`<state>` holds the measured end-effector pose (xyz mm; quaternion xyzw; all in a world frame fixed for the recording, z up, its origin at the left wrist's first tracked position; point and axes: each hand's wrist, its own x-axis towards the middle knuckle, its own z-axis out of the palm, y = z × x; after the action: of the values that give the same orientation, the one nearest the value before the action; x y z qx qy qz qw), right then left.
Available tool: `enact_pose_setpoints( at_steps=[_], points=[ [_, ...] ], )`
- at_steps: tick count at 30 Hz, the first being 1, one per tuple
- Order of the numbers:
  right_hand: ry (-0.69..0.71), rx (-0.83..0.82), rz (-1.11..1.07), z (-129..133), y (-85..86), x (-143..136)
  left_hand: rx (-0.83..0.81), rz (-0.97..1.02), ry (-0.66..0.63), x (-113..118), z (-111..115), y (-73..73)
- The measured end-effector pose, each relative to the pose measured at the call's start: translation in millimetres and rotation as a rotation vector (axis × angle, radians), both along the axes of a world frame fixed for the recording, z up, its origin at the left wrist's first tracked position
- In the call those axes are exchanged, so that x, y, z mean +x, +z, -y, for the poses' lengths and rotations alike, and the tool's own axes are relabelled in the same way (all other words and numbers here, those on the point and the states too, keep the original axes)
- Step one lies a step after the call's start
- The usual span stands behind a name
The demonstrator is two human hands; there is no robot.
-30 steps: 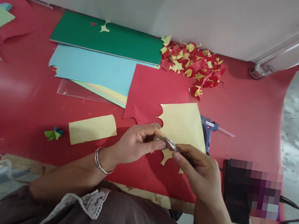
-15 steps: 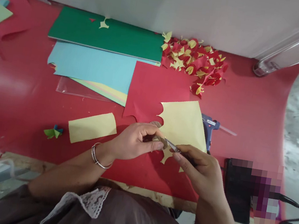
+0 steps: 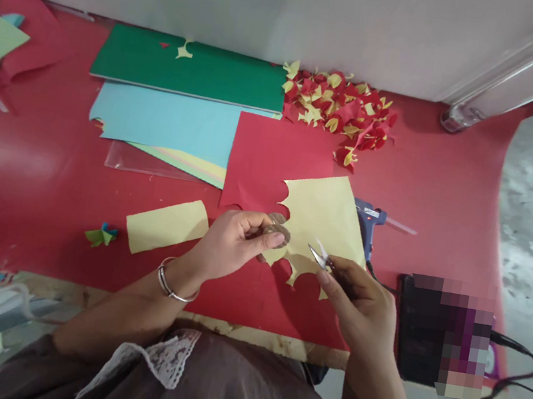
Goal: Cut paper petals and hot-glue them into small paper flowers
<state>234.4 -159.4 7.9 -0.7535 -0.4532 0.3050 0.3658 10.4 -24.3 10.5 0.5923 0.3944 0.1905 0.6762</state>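
My left hand is closed, with thumb and fingers pinching a small rounded paper piece that looks brownish in shadow. In my right hand is a pair of small thread snips, its pointed blades apart and a short gap from the paper piece. Beneath both hands lies a yellow paper sheet with scalloped cut-outs along its left and lower edges. It partly covers a red paper sheet.
Red and yellow paper cuttings are heaped at the back. A blue glue gun lies right of the yellow sheet. To the left are a yellow paper strip, a small green-and-blue paper piece, blue paper and a green board.
My right hand has drawn the snips back from the paper piece, and their blades have spread apart. My left hand still pinches the piece, now turned more face-up. The whole view has shifted slightly.
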Motion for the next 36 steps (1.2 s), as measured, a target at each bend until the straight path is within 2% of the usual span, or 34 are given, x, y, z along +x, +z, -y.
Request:
enact_pose_setpoints(
  at_steps=[5, 7, 14, 20, 23, 26, 30, 33, 36],
  points=[
    [-0.058, -0.029, 0.062, 14, -7.4, -8, 0.399, -0.273, -0.086, -18, 11, 0.3],
    [-0.058, -0.03, 0.081, 17, -9.2, -11, 0.492, -0.342, -0.138, -22, 16, -1.0],
    [0.037, -0.021, 0.19, 19, -18.3, -13, 0.571, -0.538, -0.207, -31, 16, 2.9],
    [-0.024, 0.041, 0.302, 26, -29.1, -16, 0.556, -0.773, -0.365, -45, 4, 14.1],
    [-0.049, 0.061, 0.338, 29, -31.4, -18, 0.605, -0.861, -0.366, -48, -6, 23.6],
    [-0.086, 0.104, 0.355, 30, -32.6, -20, 0.66, -0.773, -0.271, -33, -22, 31.7],
    [-0.137, 0.162, 0.4, 32, -35.2, -23, 0.823, -0.56, -0.173, 16, -52, 28.3],
    [-0.173, 0.191, 0.43, 34, -37.1, -23, 0.823, -0.603, -0.214, 53, -76, 15.9],
    [-0.189, 0.193, 0.447, 35, -38.4, -23, 0.784, -0.662, -0.287, 75, -89, 3.6]
  ],
)
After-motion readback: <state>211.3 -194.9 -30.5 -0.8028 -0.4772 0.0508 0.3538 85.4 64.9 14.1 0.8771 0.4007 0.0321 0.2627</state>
